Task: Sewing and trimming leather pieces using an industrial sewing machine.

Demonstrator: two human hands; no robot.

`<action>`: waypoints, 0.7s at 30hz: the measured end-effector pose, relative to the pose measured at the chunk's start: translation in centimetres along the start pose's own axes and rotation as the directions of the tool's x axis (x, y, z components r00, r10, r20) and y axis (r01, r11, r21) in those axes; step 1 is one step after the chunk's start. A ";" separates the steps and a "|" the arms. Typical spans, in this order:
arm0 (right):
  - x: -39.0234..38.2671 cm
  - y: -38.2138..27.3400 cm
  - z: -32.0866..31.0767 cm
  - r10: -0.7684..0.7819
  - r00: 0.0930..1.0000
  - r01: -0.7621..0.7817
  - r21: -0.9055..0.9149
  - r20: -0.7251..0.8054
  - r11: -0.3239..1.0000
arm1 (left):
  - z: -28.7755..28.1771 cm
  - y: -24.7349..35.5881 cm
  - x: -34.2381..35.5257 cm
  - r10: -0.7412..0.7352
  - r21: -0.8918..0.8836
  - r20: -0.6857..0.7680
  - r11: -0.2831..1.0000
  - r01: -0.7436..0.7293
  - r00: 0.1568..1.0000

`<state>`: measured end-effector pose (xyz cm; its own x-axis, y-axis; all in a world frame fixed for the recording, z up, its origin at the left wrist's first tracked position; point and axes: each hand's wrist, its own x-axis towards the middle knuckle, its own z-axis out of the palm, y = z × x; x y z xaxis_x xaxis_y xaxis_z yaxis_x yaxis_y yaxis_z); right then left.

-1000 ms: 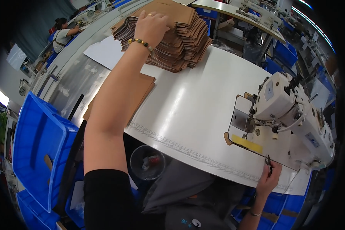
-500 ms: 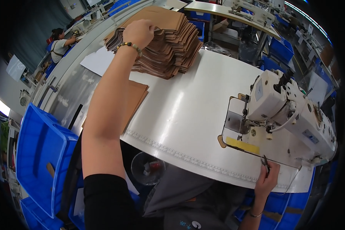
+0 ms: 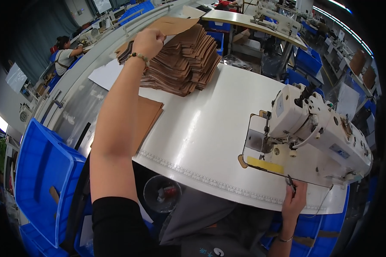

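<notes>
My left hand (image 3: 148, 41) reaches far across the white table (image 3: 201, 132) and grips the top brown piece (image 3: 173, 25), lifted off a tall fanned stack of brown cut pieces (image 3: 182, 64). A bead bracelet sits on that wrist. My right hand (image 3: 294, 199) rests at the table's near edge by the base of a white sewing machine (image 3: 317, 128), pinching small dark snips (image 3: 290, 182). Several flat brown pieces (image 3: 146, 118) lie on the table beside my left forearm.
Blue plastic bins (image 3: 38, 175) stand at my left below the table. A clear round container (image 3: 162, 193) sits under the table edge. Another person (image 3: 64, 55) works at a bench far left. More tables and sewing machines (image 3: 274, 21) stand behind.
My left hand has closed on the top brown piece and raised it off the stack. My right hand has stayed at the table's edge.
</notes>
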<state>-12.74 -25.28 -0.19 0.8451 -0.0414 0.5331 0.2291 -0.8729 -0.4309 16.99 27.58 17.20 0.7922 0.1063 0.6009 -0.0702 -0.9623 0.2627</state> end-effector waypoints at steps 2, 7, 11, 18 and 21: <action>-0.1 0.0 0.0 0.023 1.000 -0.023 0.001 0.003 1.000 | 0.2 -0.2 0.1 -0.001 0.013 0.020 1.000 0.000 1.000; -0.6 0.4 0.0 0.116 0.992 -0.116 -0.005 0.047 0.993 | -0.2 0.3 0.3 -0.199 -0.343 -0.018 0.922 0.181 0.980; -0.2 1.1 -0.2 0.064 0.997 -0.060 -0.087 0.042 0.994 | -2.4 2.9 -2.0 0.090 -0.512 -0.125 0.847 -0.142 0.988; 1.6 0.4 -0.6 -0.107 0.991 0.122 -0.204 0.085 0.971 | -2.6 12.6 -21.5 0.567 -0.242 0.343 0.824 -0.513 0.749; 2.0 -2.1 0.9 -0.287 0.924 0.308 -0.044 0.253 0.950 | -1.3 15.3 -27.5 0.612 -0.330 0.468 0.791 -0.516 0.638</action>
<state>-11.14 -23.08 1.17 0.8370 0.3356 0.4321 0.4565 -0.8637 -0.2134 -6.62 10.28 5.65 0.7461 -0.6381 0.1902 -0.6643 -0.7328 0.1472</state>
